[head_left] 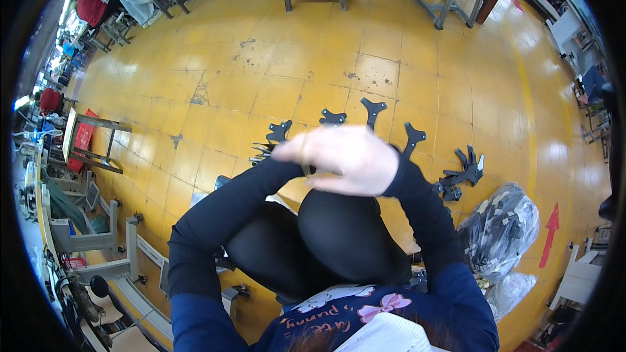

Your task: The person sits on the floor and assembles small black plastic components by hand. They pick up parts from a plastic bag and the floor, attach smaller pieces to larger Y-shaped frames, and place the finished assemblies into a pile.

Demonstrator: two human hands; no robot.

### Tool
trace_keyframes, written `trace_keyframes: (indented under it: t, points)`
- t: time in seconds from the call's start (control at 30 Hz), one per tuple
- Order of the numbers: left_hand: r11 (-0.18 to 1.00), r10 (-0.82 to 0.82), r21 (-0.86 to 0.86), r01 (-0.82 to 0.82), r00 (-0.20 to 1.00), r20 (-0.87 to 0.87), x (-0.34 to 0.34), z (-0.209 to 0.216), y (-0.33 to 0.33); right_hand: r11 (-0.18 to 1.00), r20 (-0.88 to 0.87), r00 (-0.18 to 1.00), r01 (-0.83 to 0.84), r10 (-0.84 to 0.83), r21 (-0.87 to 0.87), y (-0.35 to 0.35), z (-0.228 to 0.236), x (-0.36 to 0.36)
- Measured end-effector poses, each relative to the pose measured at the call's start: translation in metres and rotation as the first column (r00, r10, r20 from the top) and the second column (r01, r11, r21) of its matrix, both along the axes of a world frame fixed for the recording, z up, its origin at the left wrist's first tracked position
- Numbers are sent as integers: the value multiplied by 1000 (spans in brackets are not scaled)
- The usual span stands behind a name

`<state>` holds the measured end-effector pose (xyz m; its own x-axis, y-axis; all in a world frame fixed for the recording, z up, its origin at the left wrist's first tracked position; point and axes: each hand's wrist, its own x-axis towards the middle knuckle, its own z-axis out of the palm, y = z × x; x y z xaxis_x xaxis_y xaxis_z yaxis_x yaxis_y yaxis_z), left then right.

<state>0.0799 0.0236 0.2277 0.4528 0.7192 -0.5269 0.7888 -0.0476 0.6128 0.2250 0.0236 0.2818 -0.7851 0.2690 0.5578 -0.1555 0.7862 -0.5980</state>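
My right hand (362, 160) reaches across above my knees, and its pale fingers curve over the end of my left sleeve (261, 176). My left hand is mostly hidden there, behind or under the right one. A thin yellowish band (304, 150) shows where the hands overlap; I cannot make out what it is. The fingers are overexposed and partly blurred. Just beyond the hands, several flat black pieces with forked ends and small holes stick out, among them one forked piece (373, 111) and another forked piece (413, 135). What supports them is hidden.
To the right are a loose bunch of black pieces (465, 168), a clear plastic bag of dark pieces (502, 225) and a whitish bag (512, 293). A wooden stool (98, 137) and grey table frames (98, 241) stand left. Yellow floor tiles (261, 72) stretch ahead towards stools and seated people.
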Motion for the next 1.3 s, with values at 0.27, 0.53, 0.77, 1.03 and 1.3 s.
trace_keyframes:
  t: [0.27, 0.53, 0.77, 1.03, 1.3]
  points:
    - [849, 456, -323, -419, 272, 847, -40, 45, 10, 735, -648, 447, 34, -617, -677, -12, -27, 20]
    - [994, 82, 32, -106, 903, 423, -25, 50, -13, 515, -69, 892, 194, -447, -835, -1, -44, 21]
    - [996, -12, 81, -47, 798, 602, -69, 35, -19, 524, 17, 787, 427, -617, -737, -16, -55, 17]
    - [916, 197, 104, -388, 659, 726, -98, -19, -88, 684, -89, 864, 324, -495, -653, -11, -60, -24]
    - [-400, 714, 277, -874, -107, 692, -166, -87, -216, 632, 166, 924, 360, -346, -686, -14, -53, -33]
